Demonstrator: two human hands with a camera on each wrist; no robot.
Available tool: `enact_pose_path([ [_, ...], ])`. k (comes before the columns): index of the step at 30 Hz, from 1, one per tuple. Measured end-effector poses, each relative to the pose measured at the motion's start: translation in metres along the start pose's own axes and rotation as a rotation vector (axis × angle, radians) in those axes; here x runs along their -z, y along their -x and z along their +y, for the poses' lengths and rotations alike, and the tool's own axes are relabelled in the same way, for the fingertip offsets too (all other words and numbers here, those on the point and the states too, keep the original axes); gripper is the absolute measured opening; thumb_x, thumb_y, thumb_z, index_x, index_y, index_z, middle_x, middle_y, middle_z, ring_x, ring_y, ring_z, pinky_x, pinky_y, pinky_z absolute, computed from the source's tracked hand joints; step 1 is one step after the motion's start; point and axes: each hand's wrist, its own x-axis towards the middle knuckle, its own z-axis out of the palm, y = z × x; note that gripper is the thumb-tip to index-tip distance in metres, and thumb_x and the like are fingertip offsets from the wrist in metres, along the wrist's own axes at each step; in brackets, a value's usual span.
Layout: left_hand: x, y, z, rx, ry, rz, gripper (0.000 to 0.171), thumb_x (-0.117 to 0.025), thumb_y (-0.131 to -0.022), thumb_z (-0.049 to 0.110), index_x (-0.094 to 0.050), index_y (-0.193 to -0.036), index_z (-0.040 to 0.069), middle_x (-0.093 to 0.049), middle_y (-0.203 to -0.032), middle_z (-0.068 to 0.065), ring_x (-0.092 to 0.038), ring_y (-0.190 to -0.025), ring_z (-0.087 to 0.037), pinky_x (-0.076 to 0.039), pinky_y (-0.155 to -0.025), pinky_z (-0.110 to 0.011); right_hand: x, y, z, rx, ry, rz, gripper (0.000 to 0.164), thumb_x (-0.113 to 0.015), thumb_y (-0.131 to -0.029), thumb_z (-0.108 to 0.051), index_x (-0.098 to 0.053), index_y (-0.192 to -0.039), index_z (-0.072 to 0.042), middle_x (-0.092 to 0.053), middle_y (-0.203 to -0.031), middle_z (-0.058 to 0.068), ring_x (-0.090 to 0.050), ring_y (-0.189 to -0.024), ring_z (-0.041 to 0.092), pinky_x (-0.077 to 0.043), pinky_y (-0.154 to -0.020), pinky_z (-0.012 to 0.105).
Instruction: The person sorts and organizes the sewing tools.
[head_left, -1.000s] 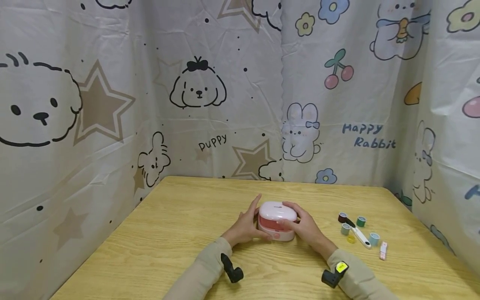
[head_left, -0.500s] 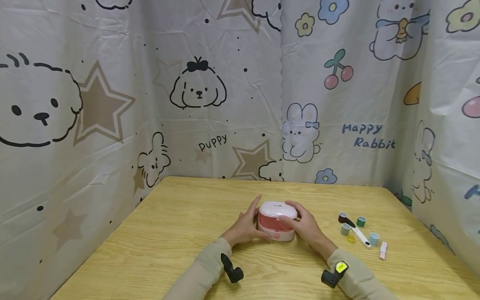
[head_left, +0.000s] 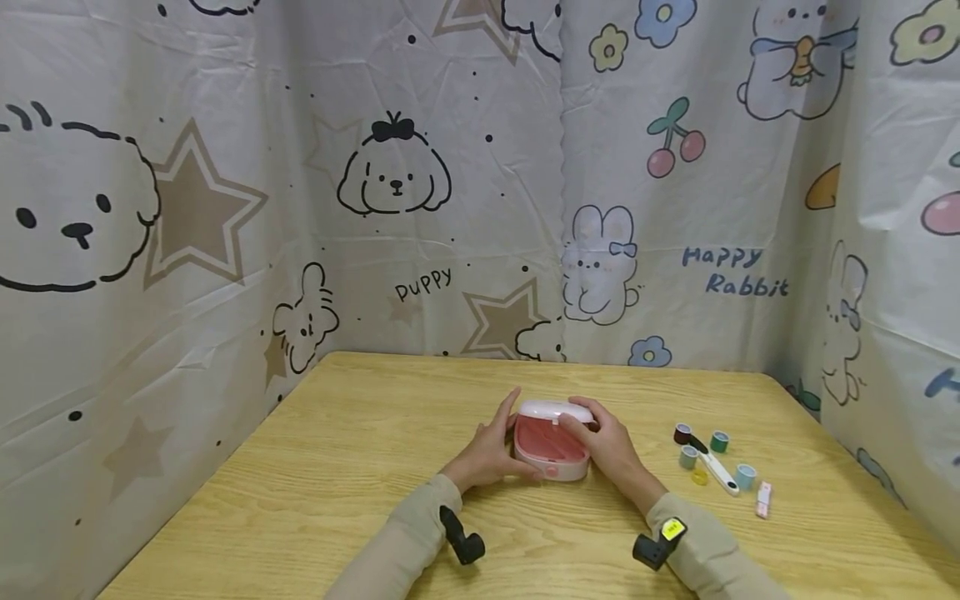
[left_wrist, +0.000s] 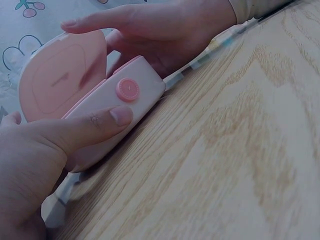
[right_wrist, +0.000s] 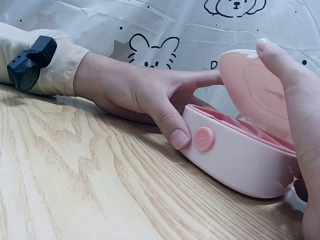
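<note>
A small pink-and-white storage box (head_left: 551, 468) stands on the table in front of me, a round pink button (right_wrist: 204, 139) on its front. Its hinged lid (right_wrist: 255, 92) is raised and leans back, baring the pink interior (head_left: 543, 440). My left hand (head_left: 489, 447) grips the box's left side, thumb along the front wall near the button and the other fingers round the side. At the right, my right hand (head_left: 609, 442) holds the lid: the thumb is on its front edge, and the other fingers reach round its far side, partly hidden.
To the right of the box lie several small thread spools (head_left: 745, 477), a black-and-white slim tool (head_left: 720, 472), a yellow ring-shaped thing (head_left: 700, 477) and a pink-and-white clip-like piece (head_left: 763, 500). Printed curtains (head_left: 420, 250) hang close behind the wooden table (head_left: 300, 500).
The lid has swung up and back with my right thumb, so more of the box's pink interior shows. My left hand has stayed on the box's left side.
</note>
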Motion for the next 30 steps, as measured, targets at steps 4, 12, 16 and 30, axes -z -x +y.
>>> enact_pose_path([
  [4, 0.001, 0.000, -0.001, -0.006, 0.009, 0.002, 0.136, -0.097, -0.072, 0.038, -0.002, -0.168, 0.024, -0.047, -0.157, -0.002, -0.035, -0.148, -0.022, 0.000, -0.119, -0.067, -0.002, -0.002, -0.002, -0.023, 0.000, 0.021, 0.061, -0.065, -0.100, -0.051, -0.056, -0.146, -0.011, -0.062, -0.137, 0.018, -0.061, -0.122, 0.032, -0.050, -0.102, 0.047],
  [12, 0.000, 0.000, -0.001, -0.017, -0.012, 0.001, 0.136, -0.097, -0.071, 0.041, -0.002, -0.168, 0.023, -0.046, -0.159, -0.002, -0.034, -0.149, -0.023, -0.001, -0.118, -0.069, -0.004, -0.005, -0.003, -0.046, 0.009, 0.080, 0.063, -0.062, -0.099, -0.059, -0.060, -0.140, -0.011, -0.064, -0.134, 0.016, -0.061, -0.122, 0.033, -0.048, -0.104, 0.051],
  [16, 0.000, 0.000, -0.002, -0.023, -0.010, 0.001, 0.136, -0.097, -0.072, 0.039, -0.001, -0.168, 0.022, -0.046, -0.159, -0.002, -0.033, -0.149, -0.024, -0.001, -0.118, -0.069, -0.005, -0.006, -0.004, -0.060, 0.026, 0.115, 0.065, -0.061, -0.098, -0.062, -0.062, -0.137, -0.010, -0.065, -0.133, 0.018, -0.061, -0.122, 0.034, -0.048, -0.104, 0.052],
  [30, 0.000, 0.001, 0.002, 0.005, -0.011, -0.007, 0.135, -0.096, -0.074, 0.037, 0.000, -0.168, 0.021, -0.043, -0.161, -0.004, -0.033, -0.150, -0.024, 0.000, -0.119, -0.068, -0.005, -0.013, -0.006, -0.105, 0.047, 0.144, 0.071, -0.053, -0.098, -0.069, -0.064, -0.131, -0.007, -0.068, -0.123, 0.016, -0.062, -0.113, 0.032, -0.048, -0.101, 0.049],
])
